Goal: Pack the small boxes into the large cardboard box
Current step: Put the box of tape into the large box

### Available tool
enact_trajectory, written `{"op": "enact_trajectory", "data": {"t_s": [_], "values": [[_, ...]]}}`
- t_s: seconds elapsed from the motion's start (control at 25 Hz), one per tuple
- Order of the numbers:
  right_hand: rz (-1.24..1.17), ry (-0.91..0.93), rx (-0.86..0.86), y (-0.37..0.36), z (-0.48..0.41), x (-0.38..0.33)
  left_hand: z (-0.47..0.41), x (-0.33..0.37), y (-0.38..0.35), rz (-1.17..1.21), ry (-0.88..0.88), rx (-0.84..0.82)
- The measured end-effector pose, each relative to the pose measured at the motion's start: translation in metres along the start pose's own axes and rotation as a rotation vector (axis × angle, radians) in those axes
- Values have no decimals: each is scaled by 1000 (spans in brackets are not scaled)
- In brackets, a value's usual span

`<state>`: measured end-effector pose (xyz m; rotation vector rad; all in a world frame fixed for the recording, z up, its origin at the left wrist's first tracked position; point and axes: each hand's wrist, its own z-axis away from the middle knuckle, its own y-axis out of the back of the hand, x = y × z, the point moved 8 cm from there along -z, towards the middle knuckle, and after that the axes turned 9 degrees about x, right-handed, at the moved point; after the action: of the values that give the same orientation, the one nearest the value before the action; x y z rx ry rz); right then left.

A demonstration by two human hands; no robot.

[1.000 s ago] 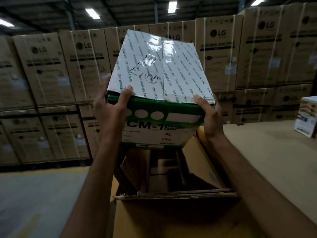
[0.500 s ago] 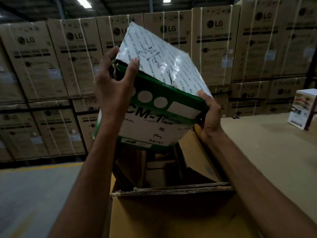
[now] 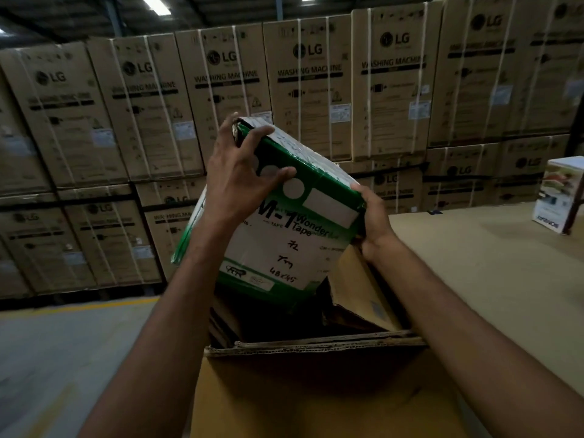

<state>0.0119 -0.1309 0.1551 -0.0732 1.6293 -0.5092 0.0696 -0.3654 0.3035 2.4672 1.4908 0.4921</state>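
A green and white small box [image 3: 284, 241] marked "Wonder Tape" is tilted steeply, its lower corner dipping into the open large cardboard box [image 3: 316, 346] in front of me. My left hand [image 3: 243, 175] grips the small box's raised upper left corner, fingers spread over its front face. My right hand [image 3: 376, 222] holds its lower right corner, just above the large box's right flap [image 3: 357, 286]. The inside of the large box is dark and mostly hidden.
A wall of stacked washing-machine cartons [image 3: 309, 96] fills the background. To the right lies a broad brown cardboard surface [image 3: 489, 263] with another small printed box [image 3: 559, 194] standing at its far right edge. Grey floor [image 3: 63, 358] with a yellow line lies to the left.
The small box has tipped further, its left end up and right end down, and dropped lower into the large box's opening. Both hands kept hold and moved with it.
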Motion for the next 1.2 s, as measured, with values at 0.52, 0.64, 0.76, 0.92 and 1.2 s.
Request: {"op": "enact_trajectory", "data": {"t_s": [0.52, 0.64, 0.76, 0.92, 1.2], "values": [[-14, 22, 52, 27, -5, -7, 8, 19, -10, 104, 10, 64], [-8, 56, 65, 32, 0, -2, 14, 20, -8, 108, -5, 78], [-4, 114, 58, 32, 5, -21, 17, 17, -1, 153, 23, 140], [55, 226, 85, 35, 15, -54, 19, 17, 14, 221, 52, 255], [171, 363, 173, 41, 16, -93, 55, 4, -13, 405, 252, 237]]}}
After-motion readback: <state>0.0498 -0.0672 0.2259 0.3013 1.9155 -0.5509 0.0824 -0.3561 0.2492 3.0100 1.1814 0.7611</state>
